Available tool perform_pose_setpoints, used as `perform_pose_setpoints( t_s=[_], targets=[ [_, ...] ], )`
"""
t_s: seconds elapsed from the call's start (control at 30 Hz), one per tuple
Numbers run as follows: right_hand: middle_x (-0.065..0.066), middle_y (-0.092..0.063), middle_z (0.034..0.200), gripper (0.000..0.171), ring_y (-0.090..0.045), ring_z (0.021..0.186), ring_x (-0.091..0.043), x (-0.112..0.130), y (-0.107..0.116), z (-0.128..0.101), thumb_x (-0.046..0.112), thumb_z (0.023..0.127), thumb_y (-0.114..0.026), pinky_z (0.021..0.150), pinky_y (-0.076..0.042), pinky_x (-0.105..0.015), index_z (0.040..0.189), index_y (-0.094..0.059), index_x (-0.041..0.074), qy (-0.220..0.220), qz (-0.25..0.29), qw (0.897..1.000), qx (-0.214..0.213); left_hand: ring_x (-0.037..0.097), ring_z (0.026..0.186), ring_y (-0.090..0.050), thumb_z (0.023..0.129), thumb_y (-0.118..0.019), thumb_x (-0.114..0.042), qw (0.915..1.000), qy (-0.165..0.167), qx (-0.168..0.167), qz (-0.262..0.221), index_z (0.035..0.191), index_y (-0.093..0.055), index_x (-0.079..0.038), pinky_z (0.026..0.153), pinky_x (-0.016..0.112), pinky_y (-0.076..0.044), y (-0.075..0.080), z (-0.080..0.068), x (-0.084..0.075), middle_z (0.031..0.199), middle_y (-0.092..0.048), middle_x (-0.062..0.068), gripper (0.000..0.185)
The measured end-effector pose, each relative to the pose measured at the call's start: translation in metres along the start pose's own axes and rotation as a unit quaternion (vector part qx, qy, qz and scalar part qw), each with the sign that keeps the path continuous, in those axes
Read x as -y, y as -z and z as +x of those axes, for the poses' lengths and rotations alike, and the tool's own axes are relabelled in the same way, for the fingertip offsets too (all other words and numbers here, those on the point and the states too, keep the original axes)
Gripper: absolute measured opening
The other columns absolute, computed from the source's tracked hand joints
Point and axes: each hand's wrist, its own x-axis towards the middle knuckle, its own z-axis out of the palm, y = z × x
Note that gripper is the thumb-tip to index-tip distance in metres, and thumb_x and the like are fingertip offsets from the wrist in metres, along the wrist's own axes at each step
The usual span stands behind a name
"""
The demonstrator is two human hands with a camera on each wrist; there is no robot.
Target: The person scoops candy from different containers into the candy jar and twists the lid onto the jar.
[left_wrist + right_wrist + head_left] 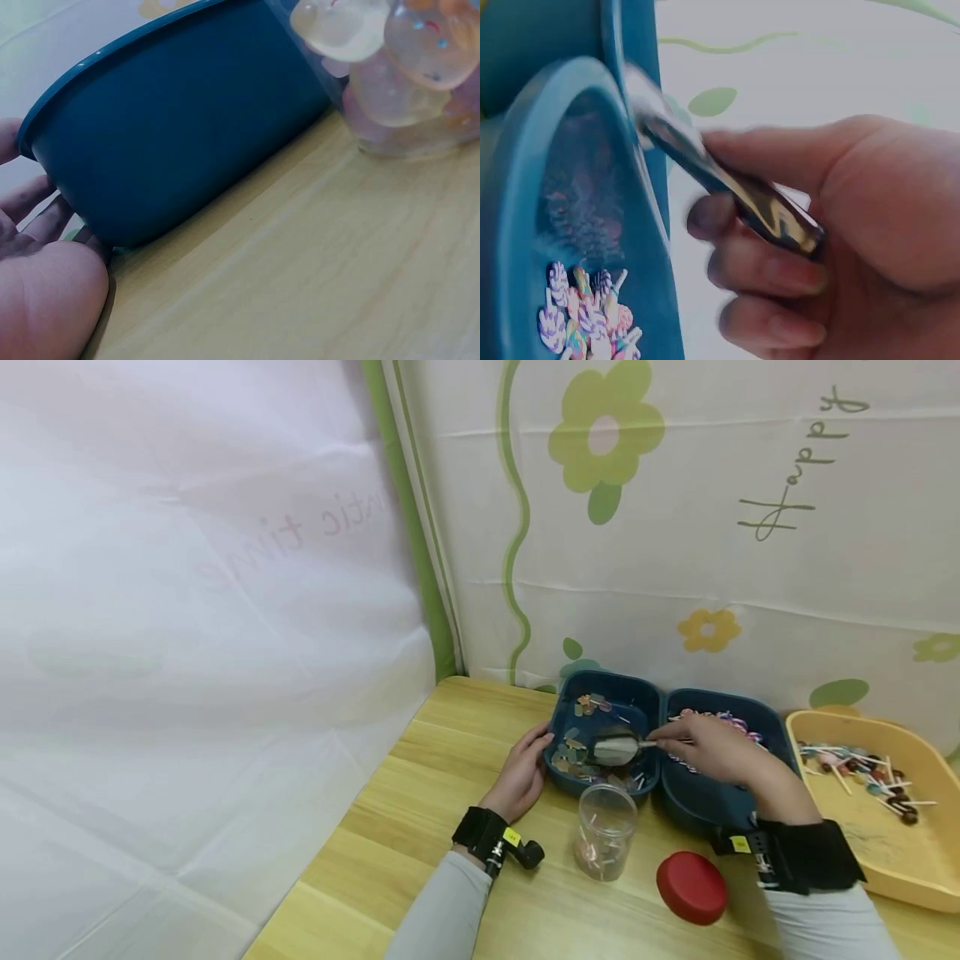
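My right hand [705, 745] grips the handle of a metal scoop [617, 748], whose bowl lies over the candies in the left blue tray [600, 681]. In the right wrist view the fingers [765, 262] curl round the shiny scoop handle [727, 187] beside the tray's blue wall [634, 90]. My left hand [521, 772] rests against the tray's left outer wall [180, 135], fingers straight. A clear jar [604, 831] with a few lollipops stands in front of the tray, and its red lid [692, 887] lies to the right.
A second blue tray [772, 718] with swirl lollipops adjoins the first on the right. A yellow tray [911, 860] of lollipops sits at the far right. The wooden table [420, 802] ends at left and front. A flowered cloth hangs behind.
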Motion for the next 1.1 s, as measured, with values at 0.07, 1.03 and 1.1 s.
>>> perform_pose_setpoints(
  t_s=[0.07, 1.03, 1.1],
  targets=[
    [-0.01, -0.073, 0.114, 0.026, -0.067, 0.097, -0.025, 0.004, -0.002, 0.002, 0.012, 0.104, -0.059, 0.08, -0.056, -0.041, 0.124, -0.073, 0.002, 0.023, 0.03, 0.999, 0.032, 0.025, 0.149, -0.031, 0.109, -0.05, -0.017, 1.0, 0.0, 0.001, -0.003, 0.153, -0.044, -0.008, 0.121, 0.039, -0.026, 0.0, 0.0, 0.0, 0.161, -0.035, 0.01, 0.045],
    [-0.003, -0.057, 0.082, 0.031, -0.05, 0.064, -0.011, -0.006, -0.012, 0.006, 0.02, 0.11, -0.048, 0.061, -0.044, -0.031, 0.123, -0.068, 0.0, 0.004, 0.186, 0.976, 0.112, 0.024, 0.149, -0.033, 0.109, -0.05, -0.016, 1.0, -0.001, 0.001, 0.003, 0.151, -0.048, -0.009, 0.122, 0.037, -0.025, 0.001, 0.001, -0.001, 0.159, -0.039, 0.008, 0.043],
    [0.0, -0.053, 0.076, 0.031, -0.045, 0.059, -0.009, -0.007, -0.012, 0.008, 0.02, 0.11, -0.048, 0.057, -0.042, -0.031, 0.121, -0.069, 0.0, 0.015, 0.199, 0.973, 0.117, 0.024, 0.148, -0.034, 0.109, -0.049, -0.016, 1.0, -0.001, 0.004, 0.002, 0.151, -0.048, -0.009, 0.121, 0.037, -0.027, 0.002, 0.002, -0.001, 0.158, -0.04, 0.009, 0.042]
  ],
)
